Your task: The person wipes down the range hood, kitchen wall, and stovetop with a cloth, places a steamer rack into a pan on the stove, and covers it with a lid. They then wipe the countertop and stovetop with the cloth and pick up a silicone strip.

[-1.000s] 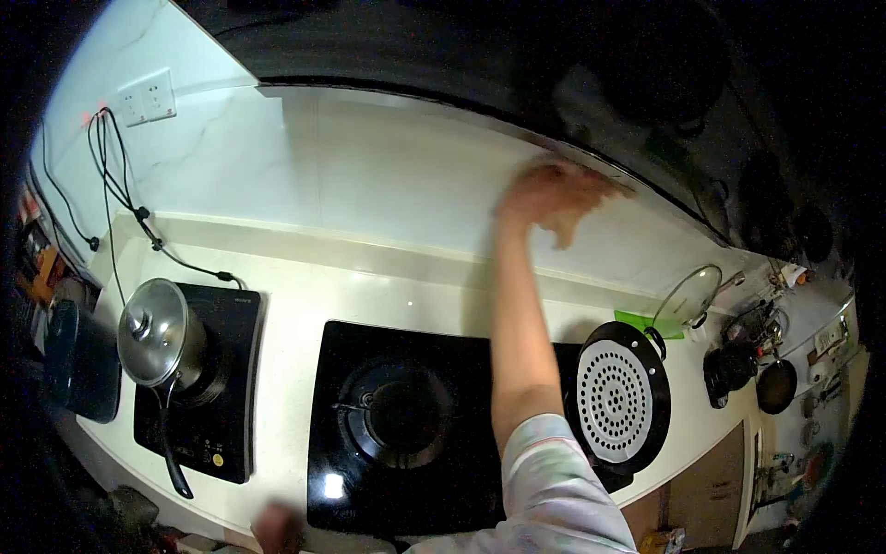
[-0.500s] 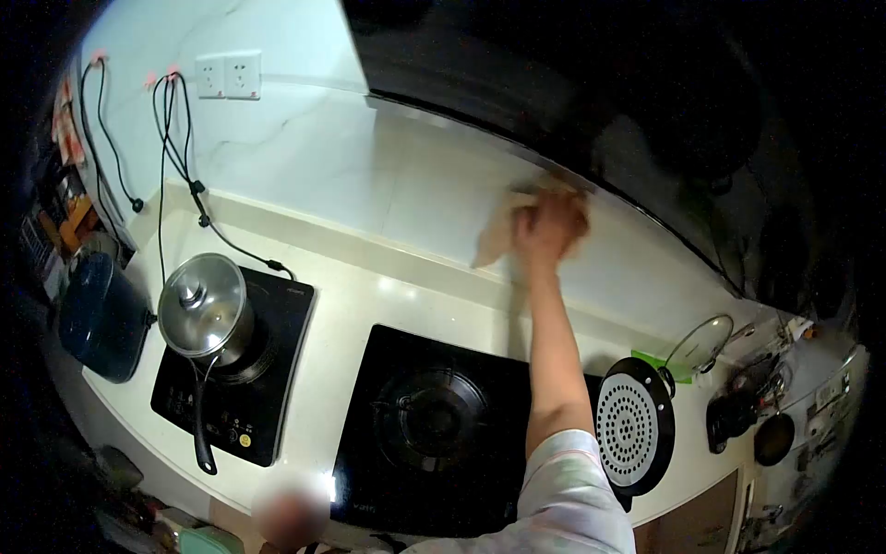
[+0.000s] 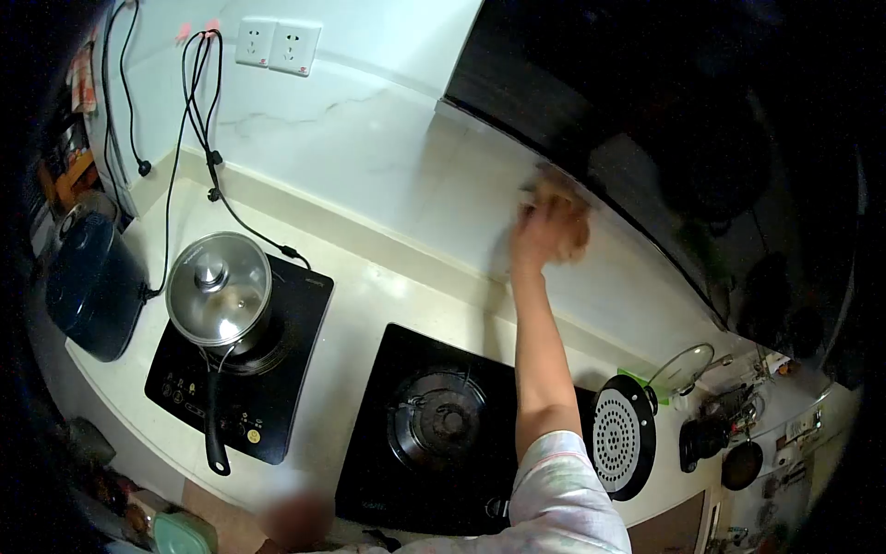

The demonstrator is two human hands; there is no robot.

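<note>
My right hand (image 3: 551,229) is raised against the marbled wall, just under the lower edge of the dark range hood (image 3: 591,185). Its fingers are bent round a beige cloth (image 3: 580,242), blurred by motion and mostly covered by the hand. Below my right forearm lies the black gas hob (image 3: 369,462) with its round burner (image 3: 441,420). At the bottom edge, a smeared skin-coloured shape (image 3: 297,519) appears to be my left hand, near the counter's front edge; its fingers cannot be made out.
A lidded saucepan (image 3: 220,291) stands on an induction cooker (image 3: 291,406) at the left, beside a dark blue container (image 3: 92,286). A perforated round pan (image 3: 618,440) and a glass lid (image 3: 681,367) are at the right. Cords (image 3: 197,102) hang below the sockets (image 3: 277,46).
My right hand stays high at the wall while the cloth's hanging corner has gone from sight. The view has tilted and shifted, so the cooker and saucepan look larger.
</note>
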